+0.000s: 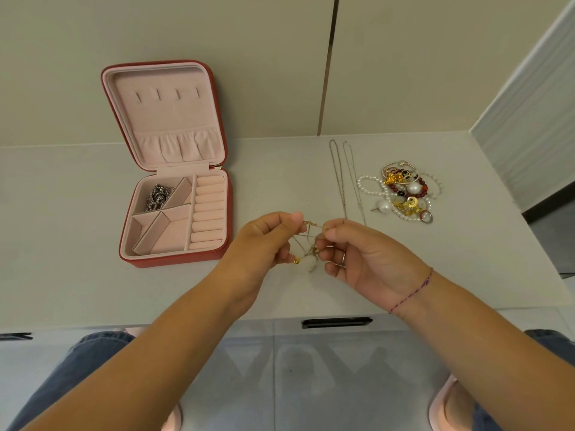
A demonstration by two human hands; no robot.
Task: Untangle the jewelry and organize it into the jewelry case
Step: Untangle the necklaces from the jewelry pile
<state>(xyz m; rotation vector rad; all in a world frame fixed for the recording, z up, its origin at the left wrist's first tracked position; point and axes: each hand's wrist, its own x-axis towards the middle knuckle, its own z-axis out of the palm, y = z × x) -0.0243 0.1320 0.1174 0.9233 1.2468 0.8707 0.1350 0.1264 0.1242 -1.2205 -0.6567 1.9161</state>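
Note:
A thin gold chain [312, 226] with a small gold bead and a pale pendant hangs tangled between my hands above the table's front part. My left hand [264, 241] pinches one end of it and my right hand [357, 253] pinches the other. The red jewelry case [222, 213] lies open at the left, lid up, pink inside. A dark silver piece [158, 196] sits in its back-left compartment. At the right lies a tangled pile of jewelry [401, 192] with pearls, red beads and gold pieces. Two thin silver chains [345, 181] lie stretched out beside it.
The white table [280, 181] ends at a wall behind and a grey panel at the right. A drawer handle [336, 321] shows under the front edge. My knees are below.

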